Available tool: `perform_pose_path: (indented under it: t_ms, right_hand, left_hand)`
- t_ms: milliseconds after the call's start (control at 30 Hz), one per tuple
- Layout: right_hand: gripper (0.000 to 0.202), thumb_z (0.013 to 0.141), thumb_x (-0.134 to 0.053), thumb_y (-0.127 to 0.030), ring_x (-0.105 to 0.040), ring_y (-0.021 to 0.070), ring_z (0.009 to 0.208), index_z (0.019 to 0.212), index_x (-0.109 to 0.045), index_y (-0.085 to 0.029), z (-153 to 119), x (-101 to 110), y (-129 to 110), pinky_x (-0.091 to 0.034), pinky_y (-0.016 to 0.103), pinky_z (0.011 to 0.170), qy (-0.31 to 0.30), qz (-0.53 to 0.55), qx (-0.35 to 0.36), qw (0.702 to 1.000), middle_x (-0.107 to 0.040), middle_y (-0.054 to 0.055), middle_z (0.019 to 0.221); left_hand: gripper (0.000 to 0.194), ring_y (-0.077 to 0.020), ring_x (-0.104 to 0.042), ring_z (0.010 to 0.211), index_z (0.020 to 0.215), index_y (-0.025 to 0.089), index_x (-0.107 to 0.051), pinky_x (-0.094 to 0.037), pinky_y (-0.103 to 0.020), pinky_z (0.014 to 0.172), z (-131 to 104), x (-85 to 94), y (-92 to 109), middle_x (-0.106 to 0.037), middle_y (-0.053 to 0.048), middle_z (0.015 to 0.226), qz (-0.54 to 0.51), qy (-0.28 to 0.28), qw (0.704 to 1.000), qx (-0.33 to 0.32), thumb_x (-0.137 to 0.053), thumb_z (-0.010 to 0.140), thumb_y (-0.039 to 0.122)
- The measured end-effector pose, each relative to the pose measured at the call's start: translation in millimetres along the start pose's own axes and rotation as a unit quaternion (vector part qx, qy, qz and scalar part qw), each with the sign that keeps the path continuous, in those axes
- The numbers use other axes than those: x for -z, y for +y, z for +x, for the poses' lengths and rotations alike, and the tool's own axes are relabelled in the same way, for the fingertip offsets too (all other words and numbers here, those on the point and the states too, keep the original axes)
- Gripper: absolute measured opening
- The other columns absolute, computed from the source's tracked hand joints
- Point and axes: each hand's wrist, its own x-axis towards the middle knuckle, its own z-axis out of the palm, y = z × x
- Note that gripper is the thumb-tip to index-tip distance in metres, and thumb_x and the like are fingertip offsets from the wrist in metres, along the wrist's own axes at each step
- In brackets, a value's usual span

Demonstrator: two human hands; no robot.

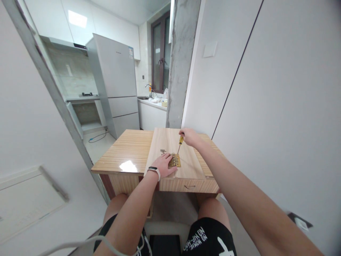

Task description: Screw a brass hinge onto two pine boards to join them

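Observation:
Two pale wooden boards (pixel 190 165) lie side by side on the desk. A brass hinge (pixel 178 160) rests across the seam between them. My left hand (pixel 163 165), wearing a wristband, is spread flat over the left part of the hinge and the board. In my right hand (pixel 188 137) is a screwdriver (pixel 181 140) with a yellow and black handle, gripped near its top. It slants down, and its tip meets the upper edge area of the hinge's right leaf. A small pile of screws (pixel 162 151) sits on the left board just beyond my left hand.
The boards stand on a striped wooden desk (pixel 119 153) with a drawer (pixel 183 185) in front. A white wall (pixel 255 106) rises close on the right. Beyond the desk are a grey refrigerator (pixel 119 71) and a sink counter (pixel 151 113). A pale cable (pixel 106 241) crosses the lower left.

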Motion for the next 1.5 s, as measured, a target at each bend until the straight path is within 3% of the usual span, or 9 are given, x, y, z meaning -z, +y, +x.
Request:
perform_pose_path:
  t_ms: [267,400,567,833,1167,1300,1500]
  right_hand:
    - [0.024,0.098,-0.057,-0.014,-0.068,0.0182,0.101,0.114,-0.074,-0.019,-1.8,2.3,1.2,-0.046,0.024,0.086,0.000,0.011,-0.015,1.000,-0.076,0.008,0.113]
    - [0.015,0.099,-0.062,-0.027,-0.068,0.0181,0.095,0.104,-0.073,-0.019,-3.5,1.6,-1.3,-0.044,0.024,0.081,0.017,0.011,-0.025,0.999,-0.077,0.008,0.104]
    - [0.022,0.099,-0.063,-0.038,-0.067,0.0192,0.091,0.097,-0.075,-0.019,-4.0,3.2,-2.5,-0.044,0.026,0.080,0.021,-0.002,-0.042,0.999,-0.077,0.009,0.099]
    - [0.017,0.095,-0.061,-0.018,-0.068,0.0191,0.100,0.099,-0.078,-0.020,-4.5,-2.7,-1.8,-0.046,0.025,0.088,0.044,-0.004,0.014,0.999,-0.077,0.008,0.107]
    - [0.025,0.096,-0.058,-0.011,-0.069,0.0166,0.100,0.113,-0.075,-0.019,-3.2,5.4,-0.5,-0.047,0.023,0.087,-0.007,0.039,0.003,0.999,-0.077,0.008,0.113]
    - [0.016,0.098,-0.060,-0.023,-0.068,0.0176,0.094,0.103,-0.075,-0.019,-2.8,2.2,-4.8,-0.046,0.024,0.083,0.015,0.024,-0.015,0.999,-0.077,0.008,0.103]
    - [0.021,0.099,-0.061,-0.033,-0.067,0.0196,0.095,0.097,-0.076,-0.019,-2.2,0.2,-8.5,-0.045,0.026,0.085,0.027,-0.008,-0.031,0.999,-0.077,0.010,0.102]
  left_hand:
    - [0.074,-0.0312,-0.045,0.142,0.145,0.015,-0.053,-0.033,-0.044,0.122,-0.4,-1.8,-1.5,-0.052,-0.015,0.150,0.002,0.001,1.000,-0.002,-0.055,0.092,0.066]
    - [0.075,-0.0310,-0.045,0.141,0.145,0.014,-0.053,-0.033,-0.044,0.122,-0.3,-2.2,-1.5,-0.052,-0.015,0.150,0.003,0.001,1.000,-0.002,-0.054,0.092,0.067]
    - [0.076,-0.0312,-0.045,0.142,0.145,0.014,-0.053,-0.034,-0.044,0.122,0.0,-2.6,-1.6,-0.052,-0.015,0.150,0.003,0.002,1.000,-0.003,-0.054,0.092,0.068]
    - [0.073,-0.0306,-0.046,0.140,0.143,0.014,-0.054,-0.033,-0.044,0.122,0.3,-3.5,-1.8,-0.054,-0.015,0.147,0.002,0.015,1.000,-0.016,-0.055,0.092,0.066]
    - [0.075,-0.0312,-0.046,0.140,0.144,0.014,-0.054,-0.033,-0.044,0.122,-0.8,-4.7,-3.5,-0.054,-0.015,0.147,0.004,0.010,1.000,-0.008,-0.054,0.091,0.068]
    - [0.074,-0.0310,-0.046,0.141,0.144,0.015,-0.054,-0.033,-0.044,0.123,-1.2,-2.1,-1.8,-0.054,-0.015,0.147,0.002,0.008,1.000,-0.007,-0.055,0.092,0.067]
    - [0.073,-0.0316,-0.044,0.142,0.144,0.016,-0.054,-0.032,-0.046,0.123,-1.9,-0.5,-1.3,-0.053,-0.015,0.149,-0.003,0.000,1.000,-0.001,-0.055,0.091,0.067]
